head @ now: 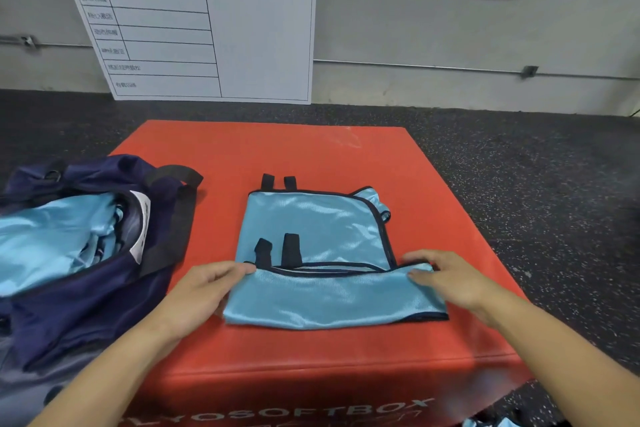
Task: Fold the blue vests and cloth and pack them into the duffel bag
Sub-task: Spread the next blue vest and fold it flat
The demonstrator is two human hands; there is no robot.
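1. A light blue vest with dark trim lies flat in the middle of a red soft box, its near edge folded over towards the far side.
2. The left hand reaches in from the near left, forearm angled towards the middle, and pinches the left end of the folded flap between thumb and curled fingers.
3. The right hand comes from the near right, palm down, and holds the right end of the same flap, thumb against the cloth and fingers bent over its edge.
4. Both wrists sit low, close to the box top, with the folded flap stretched between the two hands.
5. Two short black straps lie on the vest just beyond the fold; two more stick out at its far edge.
6. A navy duffel bag sits open at the left, partly on the box, with shiny blue cloth already inside.
7. A white board leans on the far wall.
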